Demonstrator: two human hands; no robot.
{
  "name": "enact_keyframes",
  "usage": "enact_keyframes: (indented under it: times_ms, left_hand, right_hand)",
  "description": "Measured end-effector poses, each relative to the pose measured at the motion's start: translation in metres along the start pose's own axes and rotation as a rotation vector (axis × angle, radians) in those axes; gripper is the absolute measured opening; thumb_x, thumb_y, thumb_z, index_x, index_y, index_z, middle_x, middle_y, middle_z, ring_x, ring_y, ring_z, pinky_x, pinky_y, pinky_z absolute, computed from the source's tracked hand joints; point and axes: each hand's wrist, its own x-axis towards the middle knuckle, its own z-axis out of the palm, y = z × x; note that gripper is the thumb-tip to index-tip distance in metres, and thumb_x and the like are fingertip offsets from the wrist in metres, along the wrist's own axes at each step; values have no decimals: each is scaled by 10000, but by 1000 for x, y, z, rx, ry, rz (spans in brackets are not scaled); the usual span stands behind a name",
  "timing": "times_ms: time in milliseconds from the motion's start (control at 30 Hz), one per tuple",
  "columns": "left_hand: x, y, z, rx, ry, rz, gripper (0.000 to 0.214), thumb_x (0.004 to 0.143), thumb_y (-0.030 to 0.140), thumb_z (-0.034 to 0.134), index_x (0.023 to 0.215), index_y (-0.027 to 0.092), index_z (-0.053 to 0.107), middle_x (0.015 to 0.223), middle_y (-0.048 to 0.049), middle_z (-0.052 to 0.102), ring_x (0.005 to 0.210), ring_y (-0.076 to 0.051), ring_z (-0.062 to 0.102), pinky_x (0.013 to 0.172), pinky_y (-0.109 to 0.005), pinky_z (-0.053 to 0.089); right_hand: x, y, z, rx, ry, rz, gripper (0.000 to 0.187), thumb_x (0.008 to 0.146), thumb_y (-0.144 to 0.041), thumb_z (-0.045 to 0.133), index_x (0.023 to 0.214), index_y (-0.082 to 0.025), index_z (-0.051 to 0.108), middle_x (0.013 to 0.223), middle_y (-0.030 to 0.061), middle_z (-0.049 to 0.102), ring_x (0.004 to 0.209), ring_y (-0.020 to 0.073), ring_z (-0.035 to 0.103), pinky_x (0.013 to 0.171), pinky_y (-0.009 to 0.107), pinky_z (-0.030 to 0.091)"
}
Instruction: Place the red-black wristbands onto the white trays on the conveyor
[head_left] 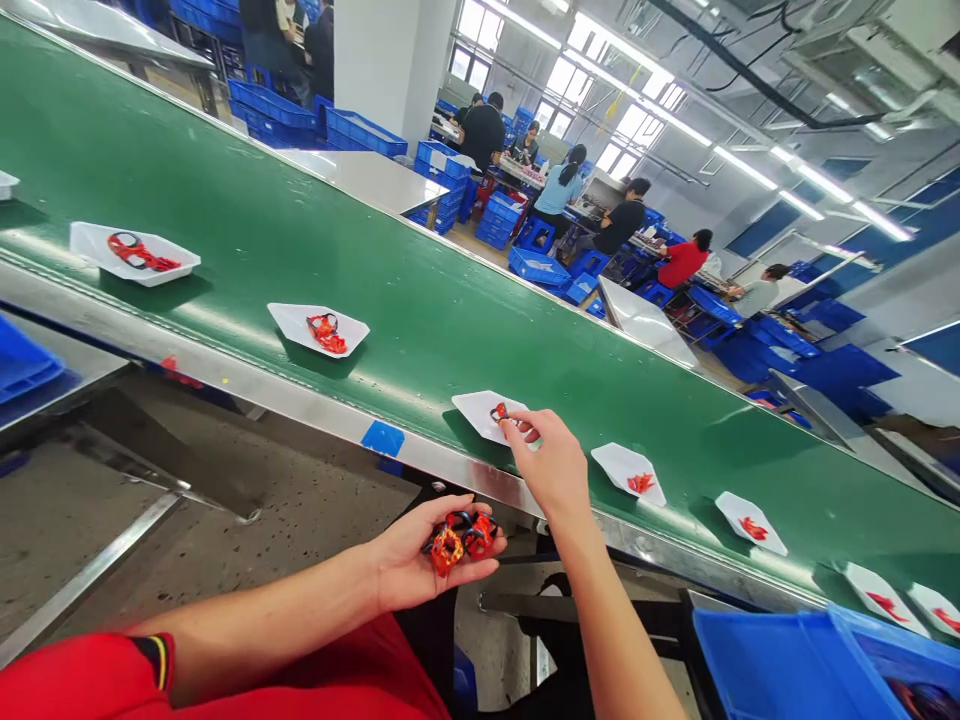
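My left hand point(427, 560) is palm up in front of the belt, cupped around several small red, orange and black ring-shaped pieces point(448, 548). Over a white tray point(472, 408) on the green belt, my right hand point(551, 455) pinches one small red and black ring-shaped piece point(498, 412) between thumb and fingertips. That tray is partly covered by my fingers, so its full contents are hidden. Farther left, a second white tray point(289, 322) holds red pieces with a black ring. Just right of my right hand is a white tray point(611, 465) with small red pieces.
The green conveyor belt point(420, 290) crosses diagonally, edged by a metal rail point(300, 408). More white trays with red pieces lie along it. A blue bin point(765, 650) stands at lower right, another blue bin point(26, 360) at left. Several people sit at workbenches beyond.
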Motion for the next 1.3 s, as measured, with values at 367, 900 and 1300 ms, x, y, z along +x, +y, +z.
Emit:
enact_keyframes:
  times_ms: [367,900,1300]
  left_hand:
    - [10,-13,5,19,-134,-21,211,809,232,558,963,105,624,844,-81,701,807,-181,665,805,-333,515]
    - [15,-24,-4,83,-87,-164,218,749,304,639,883,134,611,763,-25,629,536,-75,562,368,-118,389]
    - [19,-22,-1,-10,-38,-109,166,757,268,624,815,113,606,777,-60,588,588,-88,544,414,-127,409]
  right_hand:
    - [-133,-2,-13,238,-48,189,261,798,-293,607,1051,-244,646,954,47,635,703,154,574,629,277,470]
    - [-156,28,-4,1403,169,893,211,674,-327,754,853,-224,707,806,0,610,574,59,452,462,157,390]
    - [-116,41,-19,831,272,618,254,754,-373,664,946,-209,693,846,31,652,600,99,510,559,233,447]
